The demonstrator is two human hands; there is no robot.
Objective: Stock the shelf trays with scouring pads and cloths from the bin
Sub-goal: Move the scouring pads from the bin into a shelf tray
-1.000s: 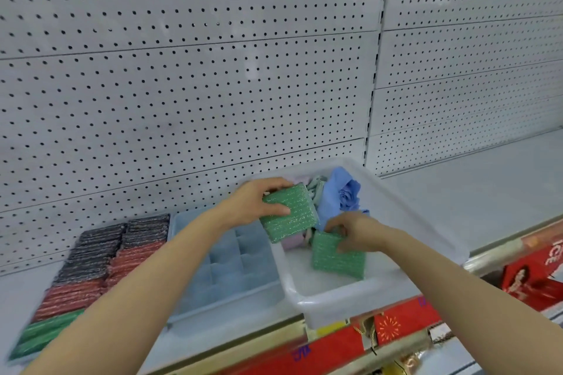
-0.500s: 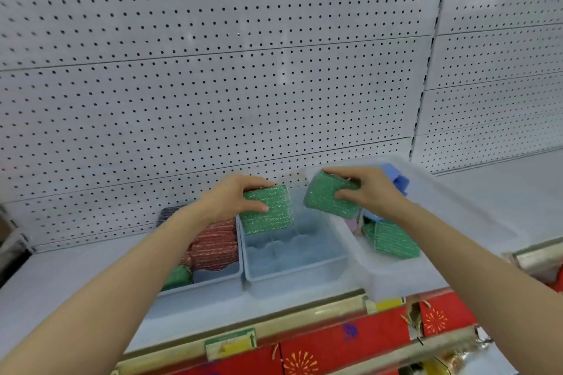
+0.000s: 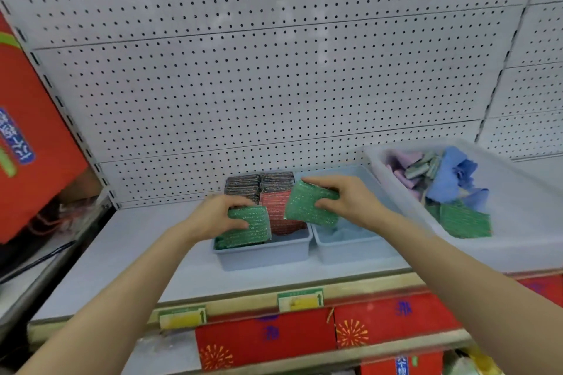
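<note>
Pegboard shelf [image 3: 128, 253], left hand [image 3: 217, 216] gripping green pad [image 3: 253, 224], right hand [image 3: 350, 201] pinching another pad [image 3: 307, 204] above tray [image 3: 262, 253]

Both bare forearms reach forward from the lower corners, converging toward twelve o'clock. The left hand [image 3: 217, 216] is curled around a green scouring pad [image 3: 251, 224], thumb on its near face. The right hand [image 3: 350, 201], at its three o'clock, pinches another green pad [image 3: 307, 204], tilted, fingers across its top.
</note>
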